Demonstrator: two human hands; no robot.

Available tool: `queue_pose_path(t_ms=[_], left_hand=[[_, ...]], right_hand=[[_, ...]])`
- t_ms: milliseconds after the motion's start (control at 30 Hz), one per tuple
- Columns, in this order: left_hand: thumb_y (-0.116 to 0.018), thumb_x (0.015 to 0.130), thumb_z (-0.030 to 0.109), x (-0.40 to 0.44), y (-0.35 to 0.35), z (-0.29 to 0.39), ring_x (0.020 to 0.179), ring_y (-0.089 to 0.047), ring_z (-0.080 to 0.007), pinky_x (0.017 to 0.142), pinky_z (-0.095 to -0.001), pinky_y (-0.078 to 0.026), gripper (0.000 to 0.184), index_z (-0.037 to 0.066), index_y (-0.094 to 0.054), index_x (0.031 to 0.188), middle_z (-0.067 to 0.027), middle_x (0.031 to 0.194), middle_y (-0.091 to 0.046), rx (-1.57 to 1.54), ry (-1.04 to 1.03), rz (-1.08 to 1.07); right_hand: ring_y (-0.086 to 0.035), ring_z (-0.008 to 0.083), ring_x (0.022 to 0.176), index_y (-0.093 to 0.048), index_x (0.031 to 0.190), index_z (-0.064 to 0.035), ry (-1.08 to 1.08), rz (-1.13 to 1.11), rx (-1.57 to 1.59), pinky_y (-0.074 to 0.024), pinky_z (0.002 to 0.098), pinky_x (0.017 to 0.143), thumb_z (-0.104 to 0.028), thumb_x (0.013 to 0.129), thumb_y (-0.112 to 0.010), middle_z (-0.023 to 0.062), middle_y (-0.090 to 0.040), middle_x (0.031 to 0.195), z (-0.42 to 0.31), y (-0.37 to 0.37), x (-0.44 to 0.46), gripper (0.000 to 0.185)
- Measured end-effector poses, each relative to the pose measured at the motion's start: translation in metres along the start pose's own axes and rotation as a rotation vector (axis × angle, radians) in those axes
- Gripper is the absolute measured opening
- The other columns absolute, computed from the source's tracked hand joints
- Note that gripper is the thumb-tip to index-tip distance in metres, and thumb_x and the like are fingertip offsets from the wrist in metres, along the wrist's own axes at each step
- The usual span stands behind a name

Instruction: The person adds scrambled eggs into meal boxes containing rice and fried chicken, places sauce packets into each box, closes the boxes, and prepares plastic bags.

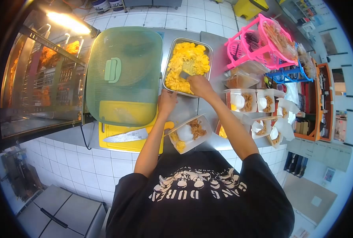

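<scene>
A metal tray (211, 47) full of yellow scrambled egg (184, 59) sits on the steel counter in front of me. My right hand (200, 86) is closed on a grey, flat-ended utensil (184, 74) whose tip is in the egg; its exact kind is unclear. At the tray's near left corner, my left hand (167, 100) has its fingers closed on the rim. Closer to my body stands an open paper food box (202, 143) with white rice, brown shredded topping and some yellow egg in it.
A large green translucent lidded container (125, 51) stands on the left. A knife (131, 136) lies on a yellow cutting board (105, 143). Several filled open boxes (244, 101), a pink basket (259, 51) and a blue basket (291, 74) are right. A lit glass cabinet (41, 79) stands far left.
</scene>
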State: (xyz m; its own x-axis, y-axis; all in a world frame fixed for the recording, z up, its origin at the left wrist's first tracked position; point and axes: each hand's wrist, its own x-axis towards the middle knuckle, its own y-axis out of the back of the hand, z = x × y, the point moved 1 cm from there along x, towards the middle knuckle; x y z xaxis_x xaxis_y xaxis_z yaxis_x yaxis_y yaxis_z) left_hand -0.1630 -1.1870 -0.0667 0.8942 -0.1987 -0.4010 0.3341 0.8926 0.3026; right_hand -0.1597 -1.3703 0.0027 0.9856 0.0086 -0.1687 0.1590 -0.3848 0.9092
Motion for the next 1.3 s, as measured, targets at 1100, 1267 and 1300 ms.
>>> queue_pose_path(t_ms=[1100,1267,1300], left_hand=[[-0.061,0.098,0.028,-0.036,0.025,0.032,0.074,-0.069,-0.0159,0.065,-0.0273,-0.054,0.033,-0.002,-0.062,0.110,-0.0108,0.093,-0.070,-0.191,-0.079,-0.204],[-0.060,0.099,0.024,-0.094,0.040,0.088,0.082,-0.067,-0.0154,0.074,-0.0264,-0.053,0.030,-0.002,-0.061,0.114,-0.0107,0.096,-0.069,-0.205,-0.200,-0.151],[-0.060,0.099,0.024,-0.103,0.038,0.095,0.087,-0.066,-0.0161,0.079,-0.0275,-0.052,0.030,-0.002,-0.060,0.115,-0.0106,0.100,-0.068,-0.157,-0.248,-0.098]], right_hand=[[-0.027,0.0041,0.051,-0.042,0.081,-0.0144,-0.398,0.175,2.122,-0.0201,0.0208,0.042,-0.014,0.100,-0.053,-0.0072,-0.030,0.063,0.035,0.063,-0.069,0.022],[-0.028,0.0026,0.053,-0.046,0.085,-0.0152,-0.234,0.423,2.201,-0.0186,0.0198,0.043,-0.016,0.101,-0.053,-0.0080,-0.030,0.065,0.045,0.131,-0.186,0.017],[-0.028,0.0022,0.054,-0.046,0.086,-0.0143,-0.301,0.516,2.194,-0.0190,0.0190,0.043,-0.015,0.101,-0.052,-0.0078,-0.031,0.066,0.050,0.142,-0.216,0.017]])
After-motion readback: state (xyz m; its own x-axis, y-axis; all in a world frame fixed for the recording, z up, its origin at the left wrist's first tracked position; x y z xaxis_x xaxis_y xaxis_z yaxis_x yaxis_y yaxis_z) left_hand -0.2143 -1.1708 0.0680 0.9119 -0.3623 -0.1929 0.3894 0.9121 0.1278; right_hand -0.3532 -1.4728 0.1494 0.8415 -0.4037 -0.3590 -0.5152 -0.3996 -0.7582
